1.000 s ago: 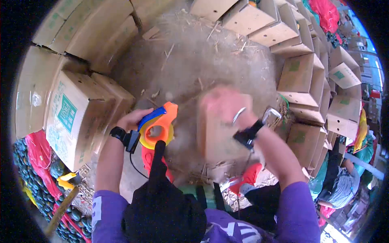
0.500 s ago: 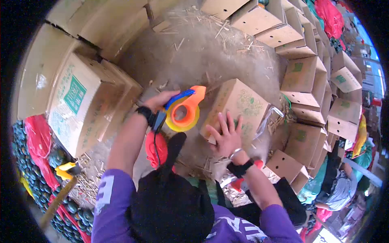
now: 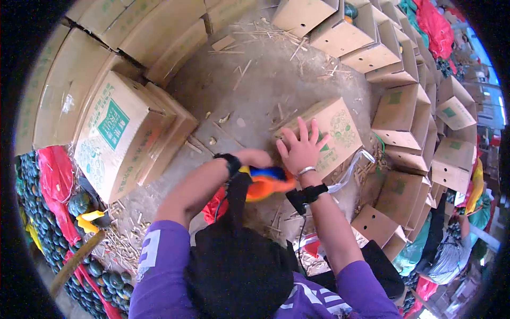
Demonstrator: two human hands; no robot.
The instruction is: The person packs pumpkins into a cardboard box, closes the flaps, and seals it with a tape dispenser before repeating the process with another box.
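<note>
My left hand (image 3: 255,158) grips the blue handle of an orange tape dispenser (image 3: 265,186) with a yellow roll. Motion blurs the dispenser, which is close to the near side of a cardboard carton (image 3: 340,130). On that carton's printed face my right hand (image 3: 302,149) lies flat, its fingers spread. A loose strip of clear tape (image 3: 350,173) hangs off the carton's right end. Whether the dispenser touches the carton cannot be made out.
Printed cartons (image 3: 114,127) are stacked on the left, and rows of open cartons (image 3: 398,117) line the right. Dark green squashes (image 3: 53,212) and red netting (image 3: 56,175) lie at the lower left. Another person (image 3: 449,252) is at the far right. Straw litters the floor (image 3: 228,95).
My left hand has swung the tape dispenser right and down, from left of the carton to its near edge. My right hand has slid farther up the carton's face.
</note>
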